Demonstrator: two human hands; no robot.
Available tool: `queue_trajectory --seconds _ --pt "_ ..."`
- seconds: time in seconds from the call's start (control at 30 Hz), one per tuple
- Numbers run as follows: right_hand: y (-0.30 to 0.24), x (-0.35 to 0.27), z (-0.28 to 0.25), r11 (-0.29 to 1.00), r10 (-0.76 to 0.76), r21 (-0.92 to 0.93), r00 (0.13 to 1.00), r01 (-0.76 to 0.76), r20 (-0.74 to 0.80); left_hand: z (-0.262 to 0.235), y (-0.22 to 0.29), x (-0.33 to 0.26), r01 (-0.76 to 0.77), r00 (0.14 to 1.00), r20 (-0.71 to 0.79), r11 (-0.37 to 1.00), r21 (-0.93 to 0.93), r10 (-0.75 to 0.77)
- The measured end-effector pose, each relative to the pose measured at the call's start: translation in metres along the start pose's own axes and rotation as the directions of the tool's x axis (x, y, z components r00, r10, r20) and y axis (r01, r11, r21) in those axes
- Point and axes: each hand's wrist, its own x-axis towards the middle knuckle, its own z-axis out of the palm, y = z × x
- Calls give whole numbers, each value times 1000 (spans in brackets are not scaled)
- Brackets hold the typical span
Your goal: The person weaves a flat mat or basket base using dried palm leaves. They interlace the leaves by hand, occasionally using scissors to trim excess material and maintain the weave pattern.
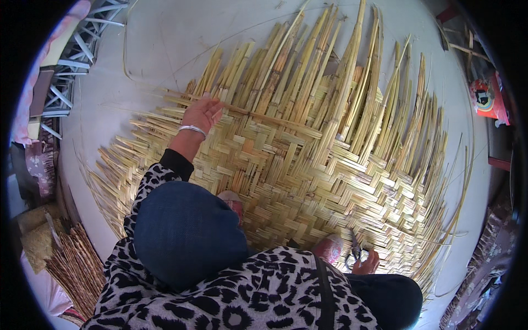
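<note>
A large mat (275, 181) of split reed strips lies spread under me, woven in a zigzag pattern with long loose ends along its far edge and sides. My left hand (202, 113), wearing a silver bangle, is at the mat's far left part. Its fingers are closed on a reed strip (275, 122) that runs crosswise over the upright ends. Low on the right, by my shoe, my right hand (367, 264) is closed at the handles of a pair of scissors (355, 242). Their blades point away from me. My knee and jacket hide the mat's near part.
My feet in red patterned shoes (329, 248) rest on the mat. A metal-framed rack (77, 60) stands at the far left. A bundle of brown stalks (74, 269) sits at the near left. A red bag (487, 99) is at the far right.
</note>
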Motion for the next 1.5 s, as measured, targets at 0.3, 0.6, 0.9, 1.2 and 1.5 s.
queue_trajectory --seconds 0.3,0.6,0.9,1.2,1.5 --pt "10 -17 32 960 271 -135 931 -244 245 13 8 16 66 987 -143 997 -28 -69" --pt "13 1 20 991 127 11 965 -133 227 44 -10 -2 111 993 -47 993 -27 -112" --pt "-13 87 -80 928 -5 354 947 -116 323 65 -28 -7 154 987 -45 987 -46 -156" --pt "-151 261 -187 986 -168 71 879 152 446 69 -54 -15 -161 987 64 953 257 149" --pt "-351 297 -142 879 -312 465 609 -107 729 71 -47 -36 -13 999 -45 986 169 21"
